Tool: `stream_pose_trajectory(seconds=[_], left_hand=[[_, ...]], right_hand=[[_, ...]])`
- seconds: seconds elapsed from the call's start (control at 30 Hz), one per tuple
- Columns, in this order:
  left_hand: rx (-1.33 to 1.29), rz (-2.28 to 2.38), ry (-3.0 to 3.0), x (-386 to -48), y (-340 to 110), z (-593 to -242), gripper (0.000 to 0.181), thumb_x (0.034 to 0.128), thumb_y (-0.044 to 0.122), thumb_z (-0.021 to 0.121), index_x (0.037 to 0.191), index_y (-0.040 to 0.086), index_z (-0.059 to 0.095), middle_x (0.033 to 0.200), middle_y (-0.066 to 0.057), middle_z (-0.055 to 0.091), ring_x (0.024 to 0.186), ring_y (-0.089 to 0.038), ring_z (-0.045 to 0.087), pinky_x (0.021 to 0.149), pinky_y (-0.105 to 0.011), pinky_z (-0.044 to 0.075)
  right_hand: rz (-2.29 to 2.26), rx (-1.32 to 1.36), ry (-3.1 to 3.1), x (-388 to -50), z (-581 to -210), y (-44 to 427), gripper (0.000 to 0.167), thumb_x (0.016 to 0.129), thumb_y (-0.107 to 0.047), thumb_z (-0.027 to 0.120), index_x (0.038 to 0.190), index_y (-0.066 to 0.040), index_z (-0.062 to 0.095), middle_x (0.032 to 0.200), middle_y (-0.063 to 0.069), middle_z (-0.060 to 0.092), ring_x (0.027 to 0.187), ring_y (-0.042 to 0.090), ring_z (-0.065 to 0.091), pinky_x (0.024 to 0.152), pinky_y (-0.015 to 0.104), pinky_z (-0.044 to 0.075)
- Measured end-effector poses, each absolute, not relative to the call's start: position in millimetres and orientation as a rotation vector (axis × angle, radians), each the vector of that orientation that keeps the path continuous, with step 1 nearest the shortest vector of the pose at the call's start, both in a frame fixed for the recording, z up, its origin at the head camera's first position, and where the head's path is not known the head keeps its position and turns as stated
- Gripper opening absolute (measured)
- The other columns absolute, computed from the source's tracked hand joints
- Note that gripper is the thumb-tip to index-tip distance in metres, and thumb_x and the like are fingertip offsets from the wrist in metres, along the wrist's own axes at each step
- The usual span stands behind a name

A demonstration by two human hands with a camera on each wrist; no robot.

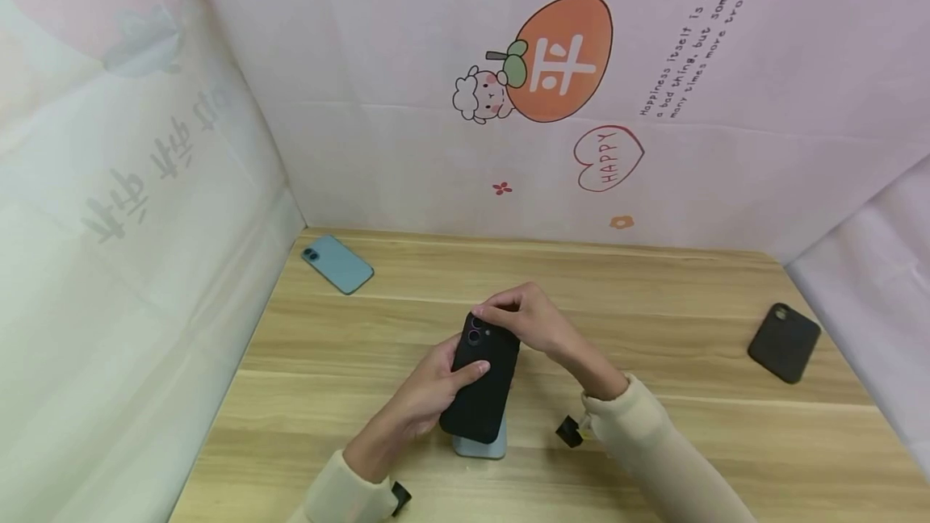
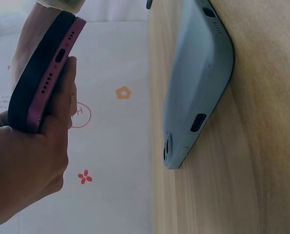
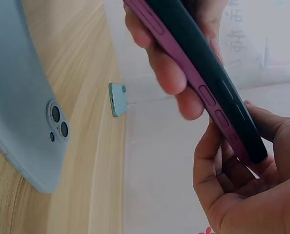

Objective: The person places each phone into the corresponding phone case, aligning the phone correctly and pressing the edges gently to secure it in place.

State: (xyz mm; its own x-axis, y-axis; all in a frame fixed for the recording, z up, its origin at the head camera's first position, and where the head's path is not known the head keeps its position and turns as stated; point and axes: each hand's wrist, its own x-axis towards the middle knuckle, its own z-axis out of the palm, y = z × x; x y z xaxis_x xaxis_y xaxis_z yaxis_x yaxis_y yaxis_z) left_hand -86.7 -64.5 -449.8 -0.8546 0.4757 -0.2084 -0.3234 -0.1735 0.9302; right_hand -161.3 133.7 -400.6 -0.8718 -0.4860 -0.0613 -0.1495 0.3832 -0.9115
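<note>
A pink-edged phone [image 3: 207,96] and a black phone case [image 1: 479,398] are held together above the table. In the right wrist view the case lies along the phone's back, with the pink side and its buttons exposed. My left hand [image 1: 436,382] grips both at the long sides, thumb across the case's back. At the camera end, my right hand [image 1: 530,317] pinches the top corner, thumb by the lens opening. Beneath them a pale blue-grey phone [image 2: 198,63] lies on the table, camera side up, mostly hidden in the head view; whether it wears a case I cannot tell.
A light blue phone [image 1: 339,265] lies camera side up at the table's far left corner. Near the right edge is a black phone-shaped item [image 1: 785,343] with a camera opening. Printed cloth [image 1: 407,144] hangs behind the table, with more cloth at both sides.
</note>
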Motion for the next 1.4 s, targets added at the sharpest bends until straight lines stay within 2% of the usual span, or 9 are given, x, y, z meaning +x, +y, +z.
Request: stream_pose_trajectory(seconds=[0.17,0.33,0.63,0.87,1.13,1.4], left_hand=[[0.114,2.089,1.651,-87,-66,-449,0.045,0.1094,0.01,0.058,0.151,-0.001,0.047,0.13,-0.02,0.069,0.114,-0.03,0.071,0.096,-0.045,0.061],[0.094,2.112,1.659,-87,-66,-450,0.045,0.1092,0.01,0.059,0.151,-0.002,0.047,0.132,-0.021,0.069,0.116,-0.03,0.071,0.097,-0.045,0.061],[0.033,2.134,1.693,-87,-67,-448,0.046,0.109,0.011,0.06,0.153,0.002,0.047,0.137,-0.019,0.067,0.12,-0.029,0.069,0.1,-0.043,0.06],[0.039,2.156,1.659,-87,-68,-447,0.046,0.1089,0.009,0.059,0.152,0.001,0.046,0.135,-0.021,0.069,0.119,-0.033,0.071,0.098,-0.044,0.061],[0.072,2.188,1.566,-87,-67,-447,0.046,0.1091,0.01,0.059,0.152,0.001,0.046,0.131,-0.022,0.071,0.116,-0.035,0.073,0.097,-0.044,0.061],[0.123,2.117,1.624,-90,-69,-445,0.043,0.1108,0.015,0.057,0.15,0.0,0.049,0.135,-0.018,0.068,0.121,-0.029,0.07,0.103,-0.041,0.058]], right_hand=[[-1.483,-0.491,2.385,-159,-402,137,0.021,0.101,-0.023,0.075,0.106,-0.004,0.083,0.091,0.006,0.08,0.077,0.016,0.068,0.072,0.032,0.059],[-1.514,-0.428,2.367,-158,-404,141,0.023,0.098,-0.022,0.078,0.106,-0.001,0.082,0.091,0.009,0.08,0.076,0.019,0.075,0.072,0.039,0.066],[-1.687,-0.343,2.233,-157,-408,146,0.026,0.094,-0.012,0.082,0.108,0.009,0.077,0.092,0.018,0.08,0.076,0.026,0.079,0.072,0.04,0.067],[-1.711,-0.315,2.215,-156,-407,146,0.023,0.093,-0.011,0.082,0.106,0.007,0.078,0.092,0.017,0.08,0.078,0.028,0.079,0.073,0.04,0.066],[-1.736,-0.332,2.21,-155,-409,147,0.018,0.096,-0.01,0.079,0.102,0.006,0.077,0.086,0.012,0.079,0.073,0.021,0.076,0.071,0.036,0.066],[-1.733,-0.386,2.227,-154,-405,151,0.016,0.097,-0.009,0.077,0.102,0.006,0.078,0.085,0.012,0.078,0.072,0.021,0.075,0.069,0.035,0.066]])
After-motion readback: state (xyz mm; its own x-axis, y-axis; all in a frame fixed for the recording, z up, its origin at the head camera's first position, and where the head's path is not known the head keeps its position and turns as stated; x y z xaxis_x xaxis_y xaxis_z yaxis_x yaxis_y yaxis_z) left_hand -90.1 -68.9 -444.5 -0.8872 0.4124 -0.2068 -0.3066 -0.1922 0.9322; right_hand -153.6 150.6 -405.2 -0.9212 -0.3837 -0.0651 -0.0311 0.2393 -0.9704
